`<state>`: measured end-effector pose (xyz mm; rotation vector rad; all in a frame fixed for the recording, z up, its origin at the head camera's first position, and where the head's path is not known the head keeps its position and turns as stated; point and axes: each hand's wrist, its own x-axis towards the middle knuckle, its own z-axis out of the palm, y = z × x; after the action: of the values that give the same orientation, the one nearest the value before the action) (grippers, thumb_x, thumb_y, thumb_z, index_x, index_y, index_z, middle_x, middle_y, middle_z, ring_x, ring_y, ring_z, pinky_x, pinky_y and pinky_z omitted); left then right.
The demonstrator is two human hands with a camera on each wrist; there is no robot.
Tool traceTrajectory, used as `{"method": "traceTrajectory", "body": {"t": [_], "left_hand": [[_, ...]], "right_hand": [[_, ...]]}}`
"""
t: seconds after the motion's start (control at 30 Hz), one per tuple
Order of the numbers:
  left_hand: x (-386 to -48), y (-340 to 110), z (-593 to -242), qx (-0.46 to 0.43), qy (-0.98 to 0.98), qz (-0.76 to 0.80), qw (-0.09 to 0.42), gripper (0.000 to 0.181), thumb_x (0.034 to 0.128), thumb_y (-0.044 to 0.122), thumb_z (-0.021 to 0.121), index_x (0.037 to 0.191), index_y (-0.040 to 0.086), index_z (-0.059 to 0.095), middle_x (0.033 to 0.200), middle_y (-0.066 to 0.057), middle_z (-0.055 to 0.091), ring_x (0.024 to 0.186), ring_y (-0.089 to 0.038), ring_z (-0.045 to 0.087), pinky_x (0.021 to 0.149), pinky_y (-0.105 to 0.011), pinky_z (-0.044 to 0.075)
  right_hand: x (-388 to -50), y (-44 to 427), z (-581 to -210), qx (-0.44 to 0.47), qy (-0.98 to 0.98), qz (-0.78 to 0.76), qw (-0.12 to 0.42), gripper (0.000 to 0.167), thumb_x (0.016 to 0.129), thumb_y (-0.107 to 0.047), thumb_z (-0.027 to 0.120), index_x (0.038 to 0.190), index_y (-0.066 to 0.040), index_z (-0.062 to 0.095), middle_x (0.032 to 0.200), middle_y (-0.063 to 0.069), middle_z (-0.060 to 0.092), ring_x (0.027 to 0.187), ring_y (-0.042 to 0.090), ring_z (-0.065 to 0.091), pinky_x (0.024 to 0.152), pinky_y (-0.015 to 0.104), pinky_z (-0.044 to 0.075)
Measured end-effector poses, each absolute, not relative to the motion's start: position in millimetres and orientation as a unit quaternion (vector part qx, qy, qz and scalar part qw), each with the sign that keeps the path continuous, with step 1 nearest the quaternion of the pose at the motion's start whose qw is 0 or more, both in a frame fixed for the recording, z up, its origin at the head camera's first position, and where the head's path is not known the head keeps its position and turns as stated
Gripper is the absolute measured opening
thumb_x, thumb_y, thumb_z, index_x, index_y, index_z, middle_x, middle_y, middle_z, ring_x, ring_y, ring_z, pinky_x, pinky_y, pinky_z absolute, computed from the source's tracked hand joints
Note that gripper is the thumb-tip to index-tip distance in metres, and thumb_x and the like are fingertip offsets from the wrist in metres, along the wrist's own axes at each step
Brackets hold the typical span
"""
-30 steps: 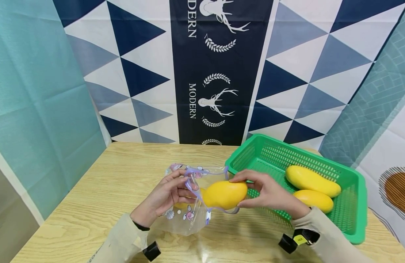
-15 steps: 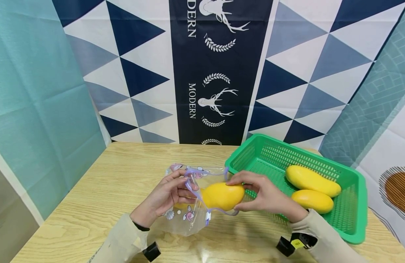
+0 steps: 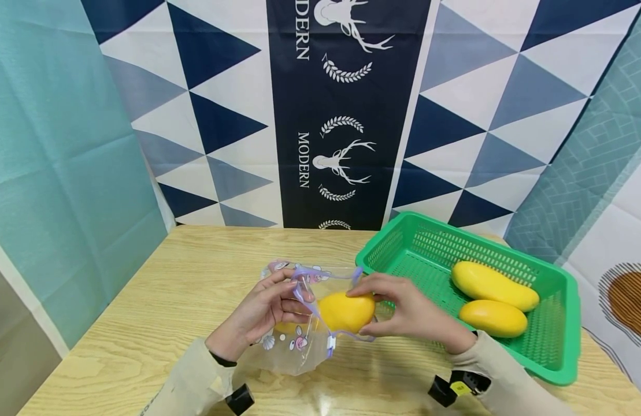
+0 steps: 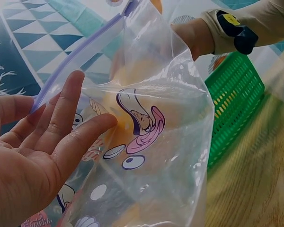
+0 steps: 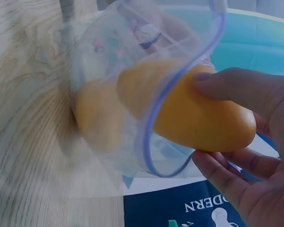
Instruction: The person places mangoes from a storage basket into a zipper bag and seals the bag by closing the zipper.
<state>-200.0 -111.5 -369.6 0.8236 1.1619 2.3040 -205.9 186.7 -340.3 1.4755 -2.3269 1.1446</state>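
Note:
My right hand (image 3: 411, 312) grips a yellow mango (image 3: 346, 311) by its near end, thumb on one side and fingers on the other. The mango's far part lies inside the mouth of a clear plastic zip bag (image 3: 286, 361) with purple edging and printed cartoon shells. At the bag's left side, my left hand (image 3: 263, 312) pinches the purple rim and keeps the mouth apart. A second yellow mango (image 5: 98, 118) shows through the film deeper in the bag in the right wrist view. Plastic blurs its outline.
A green perforated basket (image 3: 571, 323) stands on the wooden table (image 3: 143, 323) at the right. Two yellow mangoes lie in it, a longer mango (image 3: 494, 286) behind a shorter mango (image 3: 493, 319). Patterned cloth (image 3: 232, 115) hangs behind the table.
My right hand has moved left, pushing the mango further into the zip bag. My left hand and the bag stay almost where they were.

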Motion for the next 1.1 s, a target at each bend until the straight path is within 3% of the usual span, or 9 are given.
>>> {"method": "traceTrajectory", "body": {"t": [0.5,0.87,1.1], "left_hand": [[-199.7,-112.2,-368.9,0.318,0.412,0.831,0.196,0.033,0.1083,0.004,0.03,0.117,0.014,0.06,0.099,-0.004,0.074,0.087,-0.017,0.074,0.081,-0.037,0.059],[-199.4,-112.9,-366.3,0.313,0.402,0.841,0.18,0.035,0.1088,0.005,0.03,0.118,0.011,0.064,0.097,-0.005,0.074,0.089,-0.02,0.073,0.082,-0.04,0.058],[-198.5,-113.8,-365.0,0.304,0.391,0.851,0.173,0.035,0.1086,0.004,0.03,0.114,0.013,0.064,0.097,-0.006,0.074,0.088,-0.02,0.074,0.081,-0.041,0.058]], "right_hand": [[-203.9,164.2,-350.3,0.517,-0.793,0.297,0.123,0.049,0.074,-0.01,0.088,0.119,-0.008,0.069,0.113,0.006,0.069,0.096,0.018,0.064,0.08,0.031,0.057],[-201.6,159.5,-350.1,0.508,-0.796,0.318,0.082,0.043,0.08,-0.009,0.082,0.118,-0.003,0.062,0.114,0.01,0.069,0.091,0.014,0.066,0.075,0.028,0.059],[-200.6,162.8,-344.2,0.527,-0.787,0.292,0.136,0.032,0.08,0.004,0.08,0.107,-0.006,0.067,0.113,0.012,0.072,0.089,0.018,0.069,0.07,0.026,0.058]]}}
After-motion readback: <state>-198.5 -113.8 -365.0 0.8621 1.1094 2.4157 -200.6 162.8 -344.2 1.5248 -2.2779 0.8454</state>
